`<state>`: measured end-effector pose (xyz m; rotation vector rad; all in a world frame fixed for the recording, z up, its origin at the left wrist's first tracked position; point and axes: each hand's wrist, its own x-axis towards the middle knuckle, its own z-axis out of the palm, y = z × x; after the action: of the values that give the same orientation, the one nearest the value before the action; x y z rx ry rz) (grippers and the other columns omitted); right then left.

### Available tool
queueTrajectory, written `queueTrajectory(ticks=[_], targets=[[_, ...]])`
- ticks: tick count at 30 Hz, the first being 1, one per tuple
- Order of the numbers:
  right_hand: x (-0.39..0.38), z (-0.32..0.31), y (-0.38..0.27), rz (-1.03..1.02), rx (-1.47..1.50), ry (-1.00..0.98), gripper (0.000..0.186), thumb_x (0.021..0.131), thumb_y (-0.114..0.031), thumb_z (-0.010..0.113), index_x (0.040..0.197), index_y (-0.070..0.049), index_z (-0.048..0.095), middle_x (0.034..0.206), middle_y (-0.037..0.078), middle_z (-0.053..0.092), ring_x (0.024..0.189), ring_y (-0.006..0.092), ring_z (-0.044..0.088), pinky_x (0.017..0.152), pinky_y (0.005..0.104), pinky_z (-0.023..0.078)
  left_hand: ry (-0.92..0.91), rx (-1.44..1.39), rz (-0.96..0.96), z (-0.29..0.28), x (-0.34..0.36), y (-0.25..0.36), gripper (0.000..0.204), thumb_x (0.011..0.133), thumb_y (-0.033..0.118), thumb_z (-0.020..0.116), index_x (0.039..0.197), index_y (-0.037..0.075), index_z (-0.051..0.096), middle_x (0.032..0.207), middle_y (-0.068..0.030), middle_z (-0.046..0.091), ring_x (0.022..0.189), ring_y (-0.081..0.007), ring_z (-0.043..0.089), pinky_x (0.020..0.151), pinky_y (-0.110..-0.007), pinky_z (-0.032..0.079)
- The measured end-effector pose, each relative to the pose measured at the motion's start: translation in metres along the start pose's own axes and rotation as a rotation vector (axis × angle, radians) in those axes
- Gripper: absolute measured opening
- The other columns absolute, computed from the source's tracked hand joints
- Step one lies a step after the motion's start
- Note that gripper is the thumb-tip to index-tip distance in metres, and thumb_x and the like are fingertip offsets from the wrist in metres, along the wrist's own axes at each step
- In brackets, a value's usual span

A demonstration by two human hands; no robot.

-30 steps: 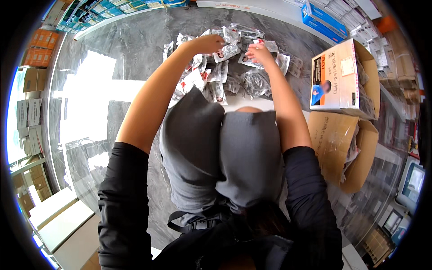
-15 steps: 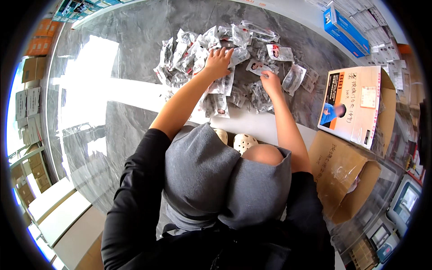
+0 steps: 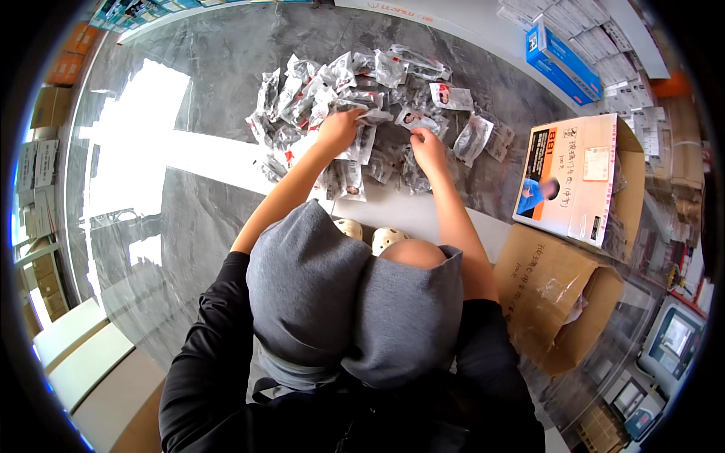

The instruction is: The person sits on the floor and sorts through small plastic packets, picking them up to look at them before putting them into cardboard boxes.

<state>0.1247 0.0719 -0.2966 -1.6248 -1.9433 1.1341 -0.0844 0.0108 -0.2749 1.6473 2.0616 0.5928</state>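
A spread pile of clear plastic packets (image 3: 302,72) with small dark parts, some with red and white labels, lies on the grey marble floor in front of me. My left hand (image 3: 340,130) is in the middle of the pile, fingers curled in on a packet (image 3: 375,115). Just right of it, my right hand (image 3: 427,151) has thumb and finger closed at the lower edge of a white-labelled packet (image 3: 420,119). Below the pile are my cream perforated clogs (image 3: 389,240), partly hidden by my knees in grey trousers.
Two open cardboard boxes (image 3: 547,287) with packets inside stand at my right. A blue box (image 3: 559,64) and stacked white cartons (image 3: 574,30) line the back right. Shelves of cartons (image 3: 53,106) and white boards (image 3: 83,355) are at the left. Sunlight glares off the floor (image 3: 143,121).
A second ago both hands hovered with fingers apart. My right hand has closed on a packet. My left hand has drawn slightly nearer me, its spread fingers now curled onto a packet.
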Motion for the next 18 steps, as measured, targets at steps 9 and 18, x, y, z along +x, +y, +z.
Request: queueTrajectory(ticks=[9,18], targets=[[0.005,0.011,0.019,-0.020,0.210,-0.212,0.027,0.076,-0.019,0.053,0.098,-0.004,0.059,0.087,0.011,0.063,0.080,0.0223,0.060,0.072,0.0298,0.045,-0.115,-0.471,-0.177,-0.005,-0.041,-0.022,0.021,0.083,0.018,0.053,0.082,-0.002,0.059,0.064,-0.0051,0.057,0.059,-0.0094,0.048,0.055,-0.027,0.039],[0.007,0.010,0.007,0.029,0.345,-0.199,0.034,0.078,-0.022,0.055,0.106,-0.002,0.053,0.083,0.010,0.063,0.078,0.0179,0.059,0.069,0.0278,0.044,-0.132,-0.601,-0.214,-0.011,-0.037,-0.016,0.026,0.083,0.024,0.054,0.079,-0.002,0.060,0.062,-0.0052,0.055,0.058,-0.0112,0.047,0.055,-0.029,0.038]])
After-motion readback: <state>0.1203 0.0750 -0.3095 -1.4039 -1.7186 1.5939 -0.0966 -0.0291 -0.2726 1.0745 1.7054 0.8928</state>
